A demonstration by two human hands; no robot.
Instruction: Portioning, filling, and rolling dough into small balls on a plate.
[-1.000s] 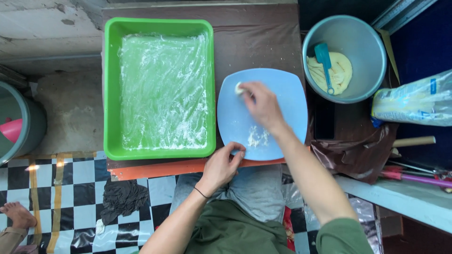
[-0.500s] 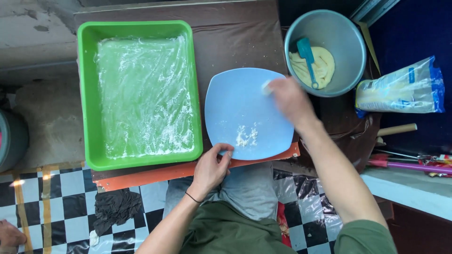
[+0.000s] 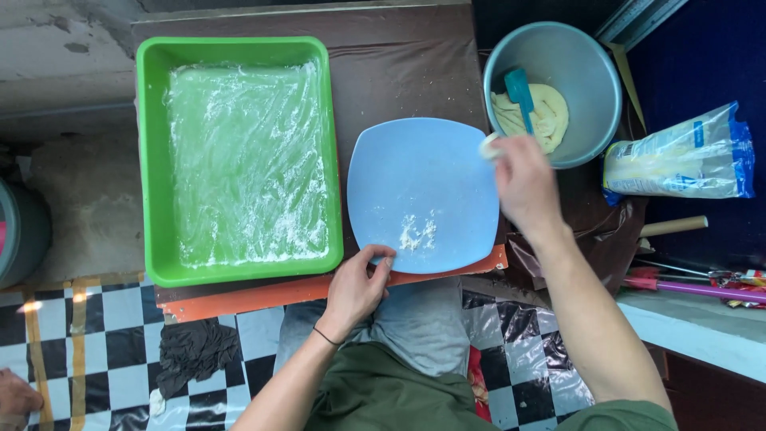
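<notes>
A light blue square plate (image 3: 415, 179) lies on the brown table with a little white flour near its front edge. My left hand (image 3: 357, 286) grips the plate's near edge with thumb and fingers. My right hand (image 3: 520, 180) hovers at the plate's right edge, pinching a small piece of pale dough (image 3: 488, 145). Just beyond it stands a grey round bowl (image 3: 586, 65) holding yellowish dough (image 3: 546, 113) and a teal spatula (image 3: 519, 89). A green rectangular tray (image 3: 152, 160), lined with floured plastic film, sits to the left of the plate.
A clear plastic bag of flour (image 3: 678, 160) lies right of the bowl. A wooden rolling pin handle (image 3: 674, 226) and red-handled tools (image 3: 694, 285) are at the right. A dark cloth (image 3: 195, 351) lies on the checkered floor. A grey bucket (image 3: 20, 231) stands at left.
My right hand moved from the plate's upper left across to its right edge near the bowl, carrying the dough piece. My left hand stayed on the plate's near edge.
</notes>
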